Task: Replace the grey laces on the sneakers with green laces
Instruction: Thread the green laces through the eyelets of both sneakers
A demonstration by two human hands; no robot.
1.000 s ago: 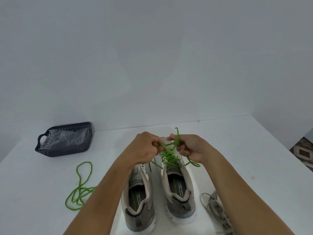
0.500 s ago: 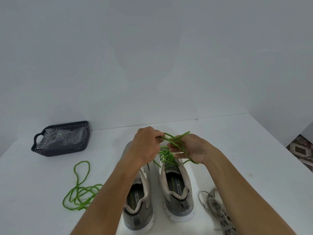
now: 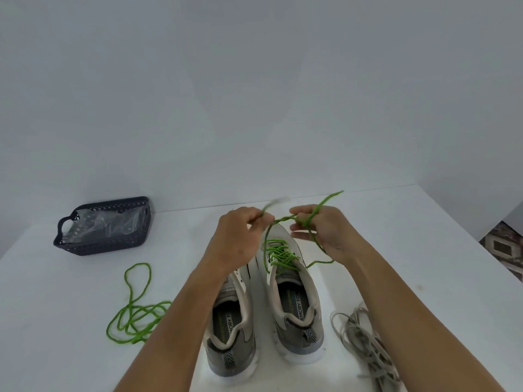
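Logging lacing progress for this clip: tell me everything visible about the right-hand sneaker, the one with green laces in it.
The grey-and-beige mesh sneaker with a white sole stands upright on the white table, heel toward the camera, close beside its unlaced twin. Its insole reads "MEMORY FO…", and a striped pull tab sits at the heel. A bright green round lace criss-crosses its eyelets; both free ends rise above the toe, where the left hand and right hand each pinch one, crossed as if tying. Neither hand visibly touches the shoe itself.

The left forearm (image 3: 181,312) hides the left sneaker's (image 3: 230,329) tongue (eyelets unseen).
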